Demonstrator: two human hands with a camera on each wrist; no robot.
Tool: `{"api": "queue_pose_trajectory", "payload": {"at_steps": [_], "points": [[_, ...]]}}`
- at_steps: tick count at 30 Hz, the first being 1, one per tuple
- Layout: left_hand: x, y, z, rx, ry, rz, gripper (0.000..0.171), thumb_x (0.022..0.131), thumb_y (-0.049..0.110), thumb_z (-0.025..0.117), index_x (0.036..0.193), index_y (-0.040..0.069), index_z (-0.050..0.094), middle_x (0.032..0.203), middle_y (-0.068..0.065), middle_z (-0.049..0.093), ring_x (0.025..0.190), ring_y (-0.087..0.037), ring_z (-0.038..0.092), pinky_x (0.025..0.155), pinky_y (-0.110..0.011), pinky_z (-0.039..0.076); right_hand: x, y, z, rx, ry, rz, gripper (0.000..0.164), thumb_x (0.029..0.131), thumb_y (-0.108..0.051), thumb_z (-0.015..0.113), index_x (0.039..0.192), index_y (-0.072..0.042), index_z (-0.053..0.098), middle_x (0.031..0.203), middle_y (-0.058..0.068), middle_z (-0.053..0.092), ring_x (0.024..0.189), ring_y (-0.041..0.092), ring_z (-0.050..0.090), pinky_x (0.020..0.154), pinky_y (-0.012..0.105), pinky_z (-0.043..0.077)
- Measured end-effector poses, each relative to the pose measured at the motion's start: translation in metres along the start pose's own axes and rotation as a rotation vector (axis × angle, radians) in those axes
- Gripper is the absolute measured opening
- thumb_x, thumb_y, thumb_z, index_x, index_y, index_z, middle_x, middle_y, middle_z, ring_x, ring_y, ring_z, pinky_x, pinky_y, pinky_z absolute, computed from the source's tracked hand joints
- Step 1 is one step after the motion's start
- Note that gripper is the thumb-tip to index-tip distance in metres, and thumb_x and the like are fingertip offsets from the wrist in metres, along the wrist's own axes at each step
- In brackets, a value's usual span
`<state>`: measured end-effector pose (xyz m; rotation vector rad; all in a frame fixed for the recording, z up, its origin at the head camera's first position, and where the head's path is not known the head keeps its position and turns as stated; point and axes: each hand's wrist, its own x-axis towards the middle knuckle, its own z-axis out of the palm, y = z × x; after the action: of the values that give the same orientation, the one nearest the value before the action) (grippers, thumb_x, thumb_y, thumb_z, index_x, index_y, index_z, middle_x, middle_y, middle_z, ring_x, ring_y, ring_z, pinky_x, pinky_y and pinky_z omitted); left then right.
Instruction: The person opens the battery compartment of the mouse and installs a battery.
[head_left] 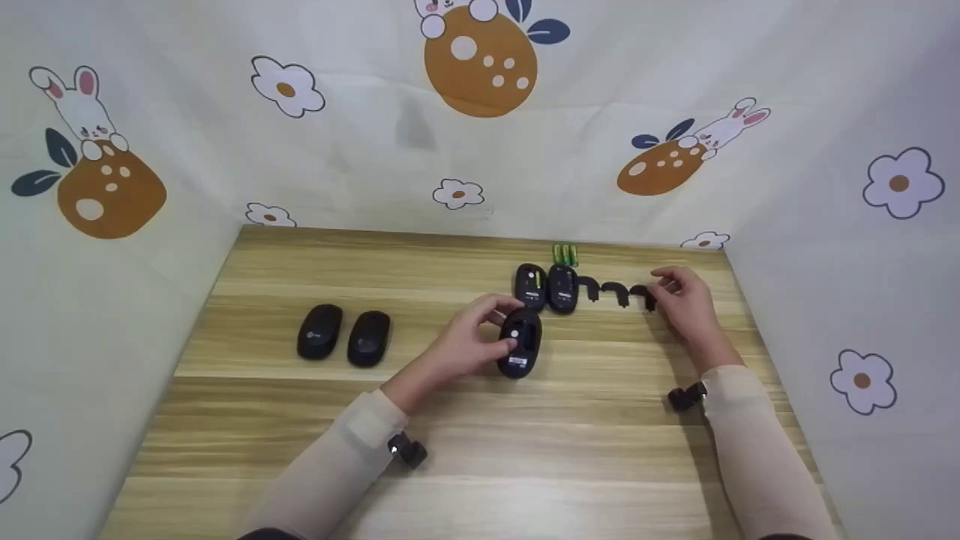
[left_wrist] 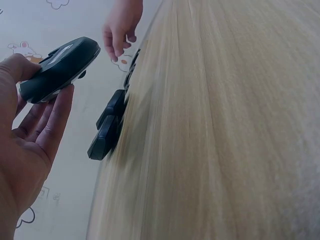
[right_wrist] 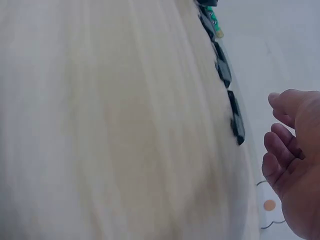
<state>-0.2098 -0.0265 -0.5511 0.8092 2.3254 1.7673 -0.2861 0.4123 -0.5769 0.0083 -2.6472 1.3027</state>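
My left hand (head_left: pixel 466 343) grips a black computer mouse (head_left: pixel 523 346), thumb on its underside and fingers round its edge. The underside faces up in the head view, with a dark battery slot uncovered. In the left wrist view this mouse (left_wrist: pixel 62 67) is raised off the table. My right hand (head_left: pixel 684 304) hovers over the right end of a row of black battery covers. Its loosely bent fingers hold nothing and overlap the rightmost cover (head_left: pixel 645 297) in the head view. From the right wrist camera, that cover (right_wrist: pixel 237 119) lies apart from the fingers.
Two more mice (head_left: pixel 530 283) (head_left: pixel 562 289) lie underside up behind the held one; the left one has a battery in its slot. Several green batteries (head_left: pixel 565 255) are behind them. Two mice (head_left: pixel 320 331) (head_left: pixel 369 340) sit upright at the left. A patterned curtain (head_left: pixel 360 157) encloses the table.
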Motion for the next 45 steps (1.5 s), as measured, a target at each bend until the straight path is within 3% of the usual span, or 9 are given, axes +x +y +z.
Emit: {"api": "queue_pose_trajectory", "payload": {"at_steps": [7, 13, 18, 35, 40, 45], "points": [[-0.001, 0.001, -0.001, 0.004, 0.003, -0.007, 0.057, 0.091, 0.005, 0.083, 0.144, 0.015, 0.067, 0.131, -0.002, 0.069, 0.114, -0.022, 0.068, 0.113, -0.051, 0.051, 0.016, -0.025, 0.017, 0.017, -0.050, 0.008, 0.040, 0.105, -0.010, 0.074, 0.141, 0.006, 0.065, 0.110, 0.017, 0.065, 0.097, 0.022, 0.059, 0.078, 0.020, 0.049], [-0.002, 0.002, -0.002, 0.002, 0.004, -0.023, 0.058, 0.090, 0.004, 0.083, 0.144, 0.016, 0.067, 0.133, -0.002, 0.069, 0.115, -0.022, 0.068, 0.114, -0.052, 0.049, 0.033, -0.046, 0.032, -0.024, -0.147, -0.046, 0.041, 0.106, -0.011, 0.074, 0.144, 0.004, 0.064, 0.112, 0.016, 0.065, 0.096, 0.021, 0.060, 0.072, 0.019, 0.050], [-0.002, 0.002, -0.002, -0.010, 0.003, -0.042, 0.058, 0.090, 0.005, 0.084, 0.144, 0.019, 0.067, 0.134, -0.001, 0.069, 0.116, -0.022, 0.068, 0.115, -0.053, 0.048, 0.047, -0.057, 0.044, -0.031, -0.226, -0.072, 0.046, 0.106, -0.007, 0.072, 0.149, 0.005, 0.061, 0.115, 0.018, 0.065, 0.098, 0.024, 0.061, 0.075, 0.020, 0.049], [-0.001, 0.003, -0.002, -0.025, -0.006, -0.041, 0.058, 0.091, 0.006, 0.084, 0.145, 0.017, 0.066, 0.133, -0.002, 0.069, 0.118, -0.023, 0.067, 0.117, -0.059, 0.047, 0.076, -0.070, 0.083, -0.136, -0.402, -0.085, 0.054, 0.104, -0.009, 0.071, 0.155, 0.004, 0.057, 0.117, 0.021, 0.067, 0.101, 0.033, 0.064, 0.089, 0.045, 0.055], [-0.002, 0.005, -0.003, -0.029, -0.008, -0.054, 0.058, 0.092, 0.007, 0.083, 0.146, 0.020, 0.066, 0.135, 0.001, 0.068, 0.120, -0.022, 0.066, 0.117, -0.061, 0.046, 0.080, -0.068, 0.088, -0.176, -0.426, -0.070, 0.057, 0.103, -0.009, 0.069, 0.157, 0.003, 0.055, 0.126, 0.024, 0.064, 0.109, 0.035, 0.060, 0.102, 0.052, 0.051], [-0.002, 0.005, -0.003, -0.020, -0.003, -0.070, 0.059, 0.092, 0.008, 0.084, 0.146, 0.021, 0.066, 0.135, 0.003, 0.068, 0.120, -0.021, 0.066, 0.118, -0.060, 0.046, 0.084, -0.064, 0.089, -0.175, -0.447, -0.051, 0.057, 0.104, -0.011, 0.069, 0.158, 0.002, 0.055, 0.130, 0.025, 0.064, 0.112, 0.036, 0.060, 0.105, 0.053, 0.050]]}}
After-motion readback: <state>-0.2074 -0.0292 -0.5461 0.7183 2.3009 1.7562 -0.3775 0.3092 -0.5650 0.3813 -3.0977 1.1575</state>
